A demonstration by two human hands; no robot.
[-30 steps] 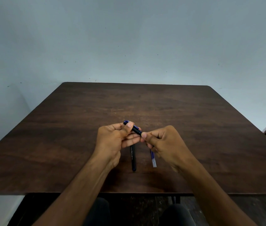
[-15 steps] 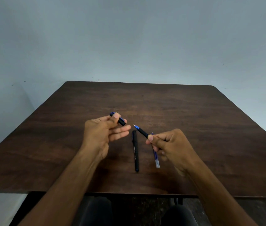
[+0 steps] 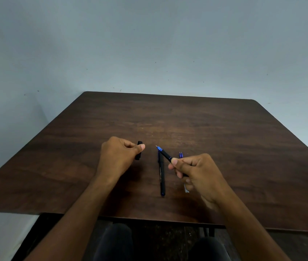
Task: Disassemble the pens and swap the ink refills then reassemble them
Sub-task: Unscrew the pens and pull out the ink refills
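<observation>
Left hand (image 3: 119, 157) pinches the stubby black cap (image 3: 139, 150), right hand (image 3: 196, 172) grips the uncapped pen (image 3: 165, 154); bare dark wood table (image 3: 224, 132) stretches wide beyond

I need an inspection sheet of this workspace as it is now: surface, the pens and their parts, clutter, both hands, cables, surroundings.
Surface: dark wooden table, bare wood around the work.
Job's things: uncapped pen in the right hand, blue tip up; black cap in the left hand; second pen lying capped on the table; blue refill lying partly hidden behind the right hand.
Clutter: nothing seen.
Hands: left hand holds the cap; right hand grips the uncapped pen.
Cables: nothing seen.
Surroundings: plain grey wall; the person's knees below the table edge.
</observation>
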